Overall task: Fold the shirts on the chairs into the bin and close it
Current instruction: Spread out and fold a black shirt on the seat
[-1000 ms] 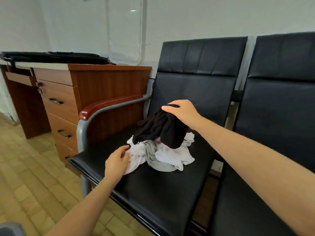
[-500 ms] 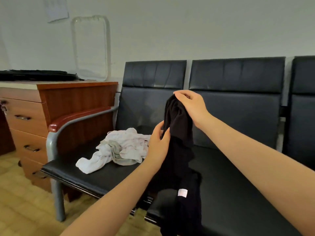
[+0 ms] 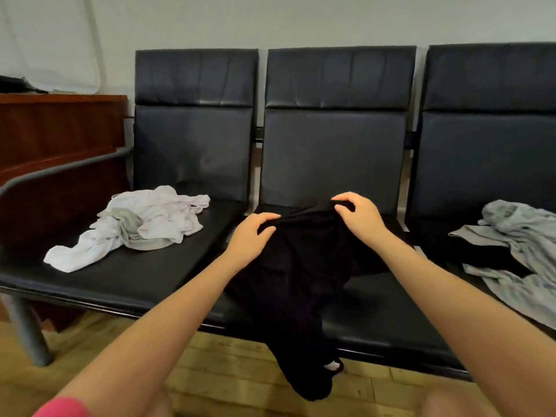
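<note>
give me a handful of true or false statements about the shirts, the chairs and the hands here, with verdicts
1. Both hands grip the black shirt. True: the left hand and the right hand each hold its top edge.
2. The black shirt lies over the middle chair. True, and its lower end hangs past the seat's front edge.
3. The white shirt is neatly folded. False: it lies crumpled on the left chair.
4. The grey shirt is on the left chair. False: it lies on the right chair.
5. A bin stands on the middle chair. False: no bin is in view.
</note>
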